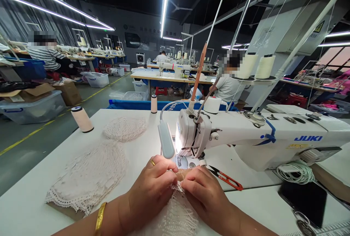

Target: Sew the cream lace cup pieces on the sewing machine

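A piece of white lace fabric (179, 216) hangs between my two hands in front of the sewing machine (229, 130). My left hand (153, 183) pinches its upper edge from the left, fingers curled in. From the right, my right hand (203, 190) grips the same edge between thumb and fingers. Both sets of fingertips are close together, just short of the needle area, which the lit machine head partly hides. Orange-handled thread snips (229, 180) lie right of my right hand. To the left rest a large pile of lace pieces (91, 174) and a smaller lace pile (125, 128).
Thread cones (82, 119) stand on the table's left side, with another thread spool (154, 104) at its back edge. A lamp (166, 139) bends down beside the machine head. A black phone (303, 199) and a coiled cord (295, 173) lie at right. Other people sit at machines beyond.
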Motion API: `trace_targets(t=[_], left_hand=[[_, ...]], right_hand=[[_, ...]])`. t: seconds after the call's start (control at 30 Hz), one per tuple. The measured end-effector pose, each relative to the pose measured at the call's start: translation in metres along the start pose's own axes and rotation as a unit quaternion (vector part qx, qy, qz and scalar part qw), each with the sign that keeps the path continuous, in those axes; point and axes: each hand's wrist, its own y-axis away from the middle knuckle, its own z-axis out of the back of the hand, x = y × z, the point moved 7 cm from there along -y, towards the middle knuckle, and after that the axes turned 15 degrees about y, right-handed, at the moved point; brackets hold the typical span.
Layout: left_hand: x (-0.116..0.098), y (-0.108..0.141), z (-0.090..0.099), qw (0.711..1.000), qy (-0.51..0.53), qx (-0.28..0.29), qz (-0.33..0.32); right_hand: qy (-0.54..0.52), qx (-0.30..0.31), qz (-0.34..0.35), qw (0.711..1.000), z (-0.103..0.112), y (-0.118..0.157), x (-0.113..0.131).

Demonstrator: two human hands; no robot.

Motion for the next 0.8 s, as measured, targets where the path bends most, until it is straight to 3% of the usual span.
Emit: trace_targets(t=[0.3,0.43,0.53,0.63,0.7,0.8], left_hand=[[0.007,0.006,-0.004,0.999,0.023,-0.016,0.025],[-0.002,0.001,0.000,0.994,0.078,-0.001,0.073],[-0.025,-0.005,0.002,0.974,0.157,0.077,0.142],[-0.045,-0.005,-0.004,0.933,0.260,0.138,0.206],[-0.042,-0.001,-0.015,0.913,0.283,0.151,0.251],[-0.009,0.011,-0.034,0.915,0.200,0.151,0.317]], right_hand=[[-0.043,0.003,-0.024,0.999,-0.003,-0.001,-0.004],[-0.083,-0.005,-0.019,0.996,0.015,-0.007,0.003],[-0.119,0.077,-0.038,0.989,0.047,-0.012,0.015],[-0.177,0.228,-0.142,0.947,0.067,-0.010,0.015],[-0.222,0.283,-0.196,0.912,0.064,-0.008,0.010],[-0.182,0.328,-0.262,0.889,0.029,-0.007,-0.014]])
